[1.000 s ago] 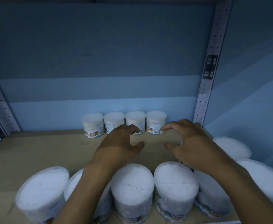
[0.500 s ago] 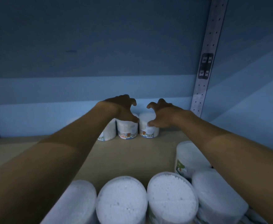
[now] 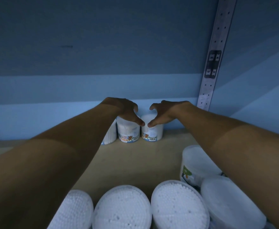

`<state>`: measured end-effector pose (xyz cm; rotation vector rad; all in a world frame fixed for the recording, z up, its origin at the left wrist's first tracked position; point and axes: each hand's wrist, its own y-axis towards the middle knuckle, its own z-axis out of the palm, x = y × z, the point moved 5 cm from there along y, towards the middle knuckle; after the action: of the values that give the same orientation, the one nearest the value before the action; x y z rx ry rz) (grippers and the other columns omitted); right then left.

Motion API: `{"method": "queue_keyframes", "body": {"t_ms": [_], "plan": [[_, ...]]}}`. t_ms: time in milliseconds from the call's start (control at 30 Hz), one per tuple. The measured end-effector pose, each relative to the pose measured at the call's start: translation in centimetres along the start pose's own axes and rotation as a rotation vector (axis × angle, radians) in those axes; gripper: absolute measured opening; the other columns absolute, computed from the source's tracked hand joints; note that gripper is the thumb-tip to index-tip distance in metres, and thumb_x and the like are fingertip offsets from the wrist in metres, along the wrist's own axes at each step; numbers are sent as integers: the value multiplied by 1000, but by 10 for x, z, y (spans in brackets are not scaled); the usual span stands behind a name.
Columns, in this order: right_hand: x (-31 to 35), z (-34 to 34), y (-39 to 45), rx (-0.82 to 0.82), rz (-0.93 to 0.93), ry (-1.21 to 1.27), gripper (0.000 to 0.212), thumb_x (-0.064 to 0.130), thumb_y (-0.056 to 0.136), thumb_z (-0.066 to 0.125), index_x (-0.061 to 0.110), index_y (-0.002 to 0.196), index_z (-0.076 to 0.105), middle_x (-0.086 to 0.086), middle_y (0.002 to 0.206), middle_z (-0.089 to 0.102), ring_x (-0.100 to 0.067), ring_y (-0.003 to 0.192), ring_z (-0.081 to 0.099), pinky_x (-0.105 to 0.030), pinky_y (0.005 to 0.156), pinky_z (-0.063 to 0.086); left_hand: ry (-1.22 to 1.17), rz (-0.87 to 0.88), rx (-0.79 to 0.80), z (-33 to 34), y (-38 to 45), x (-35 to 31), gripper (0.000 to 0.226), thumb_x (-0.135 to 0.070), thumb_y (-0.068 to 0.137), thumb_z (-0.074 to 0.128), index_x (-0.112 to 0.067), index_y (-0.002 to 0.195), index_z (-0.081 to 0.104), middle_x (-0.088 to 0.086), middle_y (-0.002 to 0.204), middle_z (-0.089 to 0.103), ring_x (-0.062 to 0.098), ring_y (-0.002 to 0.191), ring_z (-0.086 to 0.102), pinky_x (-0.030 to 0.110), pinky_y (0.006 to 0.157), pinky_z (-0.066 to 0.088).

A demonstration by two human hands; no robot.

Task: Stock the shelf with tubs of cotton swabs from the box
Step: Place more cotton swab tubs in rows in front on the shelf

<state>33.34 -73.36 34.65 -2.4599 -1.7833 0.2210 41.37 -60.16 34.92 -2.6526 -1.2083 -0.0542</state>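
At the back edge of the shelf, both hands reach onto upright tubs of cotton swabs, lids up. The left hand curls over one tub; the right hand curls over its neighbour. The left forearm hides most of a third tub. More tubs at the front edge are cut off.

Dim light is falling across a blue back wall in banded shades, and a perforated metal upright is standing at the right.
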Motion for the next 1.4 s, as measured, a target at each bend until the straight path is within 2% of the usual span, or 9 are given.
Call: {"method": "queue_keyframes", "body": {"t_ms": [300, 433, 567, 933, 1200, 1400], "plan": [[5, 10, 13, 14, -45, -7, 84, 66, 83, 60, 39, 155, 26, 5, 161, 33, -22, 142, 38, -42, 112, 37, 40, 27, -3, 9, 9, -3, 82, -78, 76, 54, -31, 142, 42, -1, 147, 46, 24, 130, 46, 39, 103, 41], [6, 17, 15, 28, -50, 2, 77, 63, 87, 58, 40, 154, 29, 5, 161, 31, -22, 143, 37, -41, 114, 34, 7, 61, -43, 12, 10, -2, 71, -69, 80, 60, -31, 138, 45, 1, 140, 49, 25, 125, 49, 34, 95, 42], [8, 18, 14, 23, -62, 30, 72, 57, 90, 58, 38, 154, 30, 3, 160, 34, -23, 141, 39, -38, 111, 37, -31, 86, -90, 13, 15, 3, 60, -61, 79, 66, -33, 130, 51, 1, 134, 52, 23, 119, 51, 36, 96, 45], [11, 12, -5, 56, -83, 2, 70, 54, 89, 63, 38, 150, 34, 4, 153, 42, -22, 135, 44, -37, 105, 41, -64, 109, -47, 12, 3, -2, 60, -60, 71, 75, -36, 120, 51, -4, 119, 54, 20, 104, 53, 30, 80, 44], [17, 13, -32, 98, -104, -43, 70, 52, 88, 65, 38, 149, 33, -2, 151, 43, -25, 127, 48, -38, 100, 45, -70, 121, 3, 13, -23, -10, 60, -63, 68, 76, -39, 117, 50, -6, 115, 54, 19, 102, 53, 33, 86, 50], [23, 14, -57, 93, -122, -26, 71, 50, 86, 68, 38, 148, 35, -1, 149, 45, -25, 127, 49, -39, 101, 45, -42, 112, 26, 15, -46, -14, 62, -67, 65, 75, -43, 116, 49, -7, 123, 55, 20, 110, 52, 38, 95, 48]]}}
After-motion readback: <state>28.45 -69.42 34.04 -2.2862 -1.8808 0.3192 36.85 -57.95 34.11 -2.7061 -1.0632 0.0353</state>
